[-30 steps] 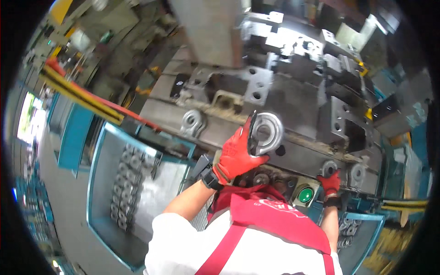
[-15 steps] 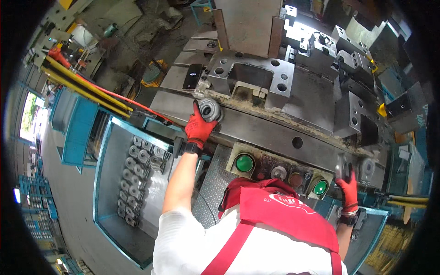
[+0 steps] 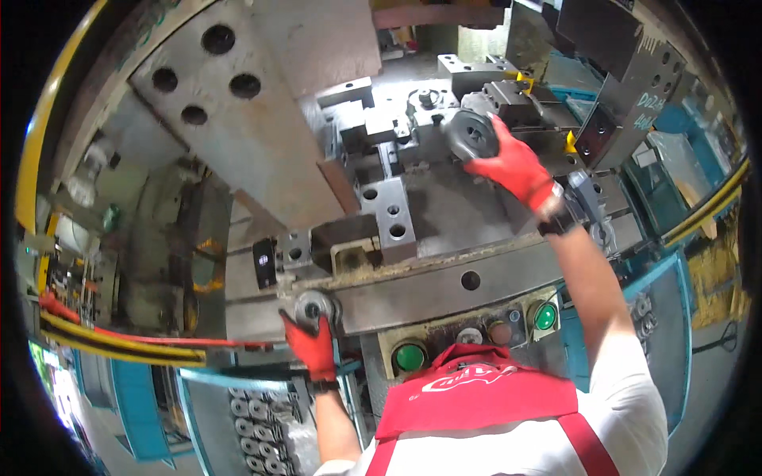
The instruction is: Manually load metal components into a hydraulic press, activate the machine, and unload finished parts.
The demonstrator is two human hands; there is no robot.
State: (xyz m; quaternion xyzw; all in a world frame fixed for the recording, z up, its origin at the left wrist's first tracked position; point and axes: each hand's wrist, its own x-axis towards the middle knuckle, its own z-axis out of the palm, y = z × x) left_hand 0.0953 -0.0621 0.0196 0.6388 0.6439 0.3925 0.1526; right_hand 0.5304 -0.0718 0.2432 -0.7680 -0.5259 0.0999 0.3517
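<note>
My right hand (image 3: 514, 168), in a red glove, grips a dark round metal flange (image 3: 474, 133) by its edge, with a hole in its middle. It is raised over the machine bed, close to the lit metal die (image 3: 427, 101). At the bed's front edge my left hand (image 3: 312, 349), also gloved in red, has thumb and fingers around a grey ring-shaped metal part (image 3: 311, 306). That part rests on the bed, and another seems to be under or behind it.
Green push buttons (image 3: 410, 357) sit on a control panel at the front. A blue-framed bin (image 3: 186, 404) at lower left holds several similar parts. A phone (image 3: 263, 262) lies on the bed. Upright steel blocks (image 3: 394, 218) and a large steel plate (image 3: 278, 151) stand around the die.
My right hand has moved from the bed's right front inward and up to the die, with the flange in it. My left hand stays at its ring-shaped part. The view has turned rightward.
</note>
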